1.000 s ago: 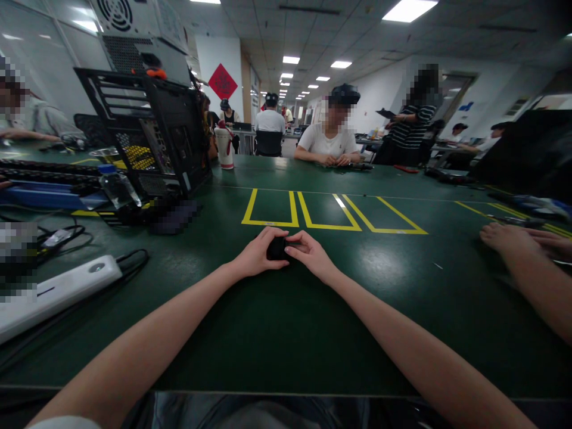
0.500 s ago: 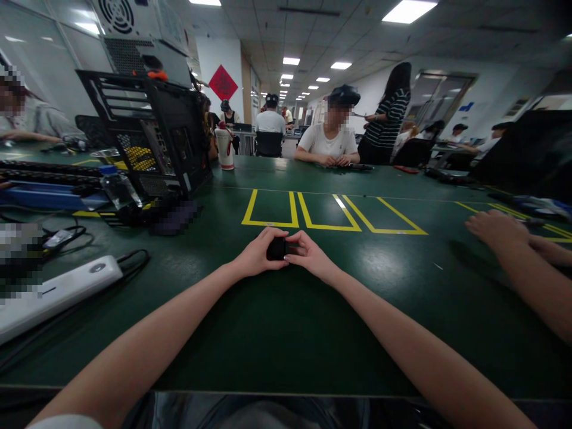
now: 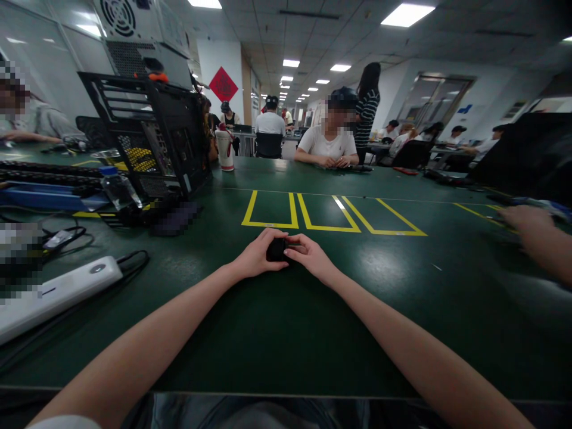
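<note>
A small, dark, block-like object (image 3: 276, 250) is between my hands, just above or on the green tabletop; its kind is too dim to make out. My left hand (image 3: 255, 253) curls around its left side, fingers over the top and thumb below. From the right, my right hand (image 3: 309, 253) pinches at the object's right edge with thumb and fingertips close together. What lies between those fingertips is mostly hidden.
Yellow tape outlines (image 3: 328, 227) lie beyond my hands. To the left are a white power strip (image 3: 62, 295), a bottle (image 3: 120, 187) and a black computer case (image 3: 156, 137). A co-worker's hand (image 3: 531, 223) reaches in at right; another person (image 3: 328, 140) sits opposite.
My right thumb and fingers have closed together against the black object's right side. The co-worker's hand at right has moved farther right, and the standing person in stripes has shifted left.
</note>
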### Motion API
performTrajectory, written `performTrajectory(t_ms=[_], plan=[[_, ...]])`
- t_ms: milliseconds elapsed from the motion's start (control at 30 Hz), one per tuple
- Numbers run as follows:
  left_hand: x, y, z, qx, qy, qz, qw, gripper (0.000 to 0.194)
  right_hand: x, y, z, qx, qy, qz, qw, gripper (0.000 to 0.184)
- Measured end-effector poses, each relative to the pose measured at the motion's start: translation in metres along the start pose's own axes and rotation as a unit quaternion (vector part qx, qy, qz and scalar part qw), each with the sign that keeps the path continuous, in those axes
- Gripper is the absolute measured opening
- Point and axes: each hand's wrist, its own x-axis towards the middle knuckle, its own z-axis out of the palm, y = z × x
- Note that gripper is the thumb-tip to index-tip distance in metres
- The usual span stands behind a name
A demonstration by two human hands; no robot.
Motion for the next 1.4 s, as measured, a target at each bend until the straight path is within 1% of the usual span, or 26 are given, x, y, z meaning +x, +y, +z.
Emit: performTrajectory(t_ms=[167,367,567,700,767,833,933,1067,1167,1267,1333,1400], plan=[[0.000,-0.003,0.002,0.001,0.010,0.009,1.000,0.059,0.001,0.006,0.003,0.025,0.004,-0.030,0.999,0.030],[-0.001,-0.001,0.001,-0.003,0.004,0.002,1.000,0.058,-0.001,0.000,0.006,-0.005,0.017,-0.028,0.999,0.022],[-0.001,0.001,-0.001,-0.006,-0.003,-0.009,1.000,0.057,-0.003,-0.006,0.003,-0.031,0.012,-0.004,0.999,0.032],[-0.001,0.001,-0.001,-0.008,0.001,-0.007,1.000,0.057,-0.003,-0.006,0.003,-0.015,-0.004,-0.011,1.000,0.030],[-0.001,0.001,-0.001,-0.008,0.005,-0.001,1.000,0.057,-0.003,-0.004,0.004,0.004,-0.001,-0.020,1.000,0.028],[-0.001,0.001,-0.001,-0.007,0.004,0.004,1.000,0.057,-0.002,-0.002,0.005,0.019,0.007,-0.027,0.999,0.023],[-0.001,0.001,-0.001,-0.004,0.005,0.008,1.000,0.057,-0.001,0.001,0.005,0.017,0.015,-0.033,0.999,0.017],[0.000,0.001,-0.001,-0.003,0.004,0.002,1.000,0.057,0.001,0.001,0.004,0.005,0.026,-0.016,1.000,0.026],[0.000,0.001,-0.001,-0.004,-0.001,-0.007,1.000,0.057,0.000,-0.001,0.003,0.005,0.011,0.004,1.000,0.029],[-0.001,0.000,-0.001,-0.005,-0.001,-0.007,1.000,0.058,-0.002,-0.003,0.004,0.011,-0.002,-0.008,1.000,0.029],[-0.001,-0.001,0.000,-0.004,0.003,-0.001,1.000,0.059,-0.003,-0.002,0.004,0.020,-0.006,-0.020,1.000,0.026],[-0.001,-0.001,0.000,-0.002,0.005,0.006,1.000,0.059,-0.004,-0.002,0.005,0.021,-0.005,-0.027,0.999,0.019]])
